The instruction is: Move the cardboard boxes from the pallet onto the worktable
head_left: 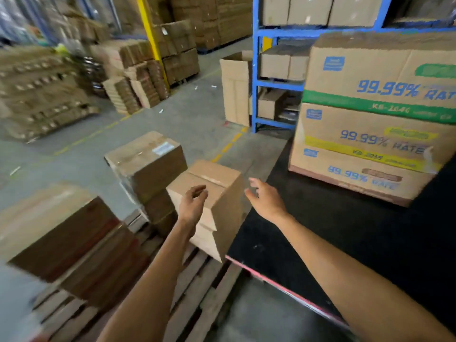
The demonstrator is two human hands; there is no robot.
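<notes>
**Both hands reach for the near stack of boxes**

Warehouse floor of grey concrete (187,114) fills the background, with bundles of flattened cardboard (42,95) at 10 o'clock and a blue rack (256,70) at 1 o'clock. A wooden pallet (197,287) lies at 6 o'clock, and on it stand plain cardboard boxes in stacks: one stack (222,206) just beside the black worktop (333,230), a taller stack (148,164) behind it towards 11 o'clock, and a blurred stack (61,230) at 8 o'clock. The left hand (192,201) is in front of the near stack's left face, fingers loosely curled and holding nothing; whether it touches the cardboard cannot be told. The right hand (264,196) is open with fingers spread, just right of the same stack and over the worktop's edge, apart from the box. At 2 o'clock on the worktop stand large printed cartons (370,119) reading "99.99% RATE".
</notes>
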